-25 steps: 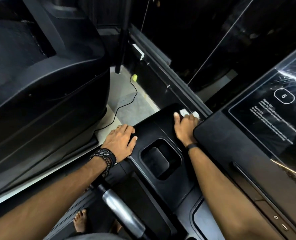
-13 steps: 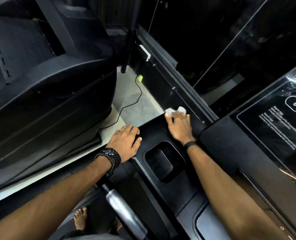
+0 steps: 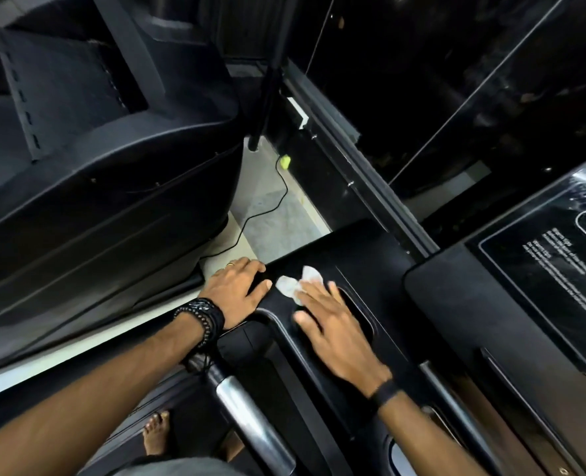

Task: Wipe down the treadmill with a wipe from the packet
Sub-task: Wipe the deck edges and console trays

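Observation:
The black treadmill console [image 3: 363,249] fills the middle and right of the head view. My right hand [image 3: 332,324] lies flat on its left tray, pressing a crumpled white wipe [image 3: 298,281] under the fingertips, and it covers most of the cup recess [image 3: 362,312]. My left hand [image 3: 238,286] rests palm down on the tray's left corner, fingers spread, holding nothing, its thumb close to the wipe. The glossy display panel [image 3: 556,255] sits at the right. The wipe packet is not in view.
A second black machine [image 3: 95,159] stands close on the left across a strip of pale floor [image 3: 271,207] with a thin black cable [image 3: 267,207]. A silver handrail [image 3: 246,413] runs below my left wrist. A bare foot [image 3: 155,434] shows at the bottom.
My right hand has slid the wipe from the tray's far right corner back and leftward, ending beside my left thumb. The left hand has stayed put. The camera has shifted slightly.

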Available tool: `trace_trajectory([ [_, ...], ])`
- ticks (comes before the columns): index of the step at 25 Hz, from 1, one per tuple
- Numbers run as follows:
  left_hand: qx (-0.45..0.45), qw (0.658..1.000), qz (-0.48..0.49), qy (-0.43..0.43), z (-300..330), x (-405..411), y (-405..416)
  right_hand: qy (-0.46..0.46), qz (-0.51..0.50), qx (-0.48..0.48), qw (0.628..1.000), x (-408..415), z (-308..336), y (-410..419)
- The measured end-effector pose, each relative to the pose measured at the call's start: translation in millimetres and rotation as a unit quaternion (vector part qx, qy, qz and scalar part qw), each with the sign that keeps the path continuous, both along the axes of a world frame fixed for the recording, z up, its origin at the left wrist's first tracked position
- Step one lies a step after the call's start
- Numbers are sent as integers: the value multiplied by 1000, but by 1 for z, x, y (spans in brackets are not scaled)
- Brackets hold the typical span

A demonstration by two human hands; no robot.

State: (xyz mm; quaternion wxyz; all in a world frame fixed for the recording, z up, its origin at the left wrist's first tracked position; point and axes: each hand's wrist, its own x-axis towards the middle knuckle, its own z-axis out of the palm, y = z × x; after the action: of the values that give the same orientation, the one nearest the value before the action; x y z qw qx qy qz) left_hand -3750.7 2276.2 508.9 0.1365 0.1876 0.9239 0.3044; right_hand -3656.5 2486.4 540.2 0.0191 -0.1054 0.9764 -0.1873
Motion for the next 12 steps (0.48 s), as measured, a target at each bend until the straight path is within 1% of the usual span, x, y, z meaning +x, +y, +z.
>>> trace_trajectory([
  [1,-1,1000,10,-10,-3,0,-8,12,-24,-15,1000,1,3,12],
  [2,-3,1000,16,-17,-5,-1,-14,17,-80,-28,996,-8,5,23],
  [3,-8,1000,16,-22,-7,-1,-20,5,-132,-31,991,-21,8,26],
  [4,-14,1000,13,-23,-8,-2,-24,-10,-154,-25,988,-33,12,16],
  [5,-22,1000,5,-22,-8,-3,-26,-18,-141,-20,990,-36,11,-2],
  [7,-34,999,-12,-18,-6,-5,-28,-40,-32,-16,999,-13,5,-42],
  [8,-39,999,-15,-20,-5,-5,-31,-49,26,-23,998,5,1,-45],
  [9,-45,999,-11,-26,-7,-4,-36,-35,60,-29,997,19,5,-36],
  [10,-47,998,1,-33,-9,-3,-43,-13,53,-32,998,21,8,-19],
  [12,-43,997,34,-52,-15,-1,-55,-2,-47,-39,998,-2,14,9],
])
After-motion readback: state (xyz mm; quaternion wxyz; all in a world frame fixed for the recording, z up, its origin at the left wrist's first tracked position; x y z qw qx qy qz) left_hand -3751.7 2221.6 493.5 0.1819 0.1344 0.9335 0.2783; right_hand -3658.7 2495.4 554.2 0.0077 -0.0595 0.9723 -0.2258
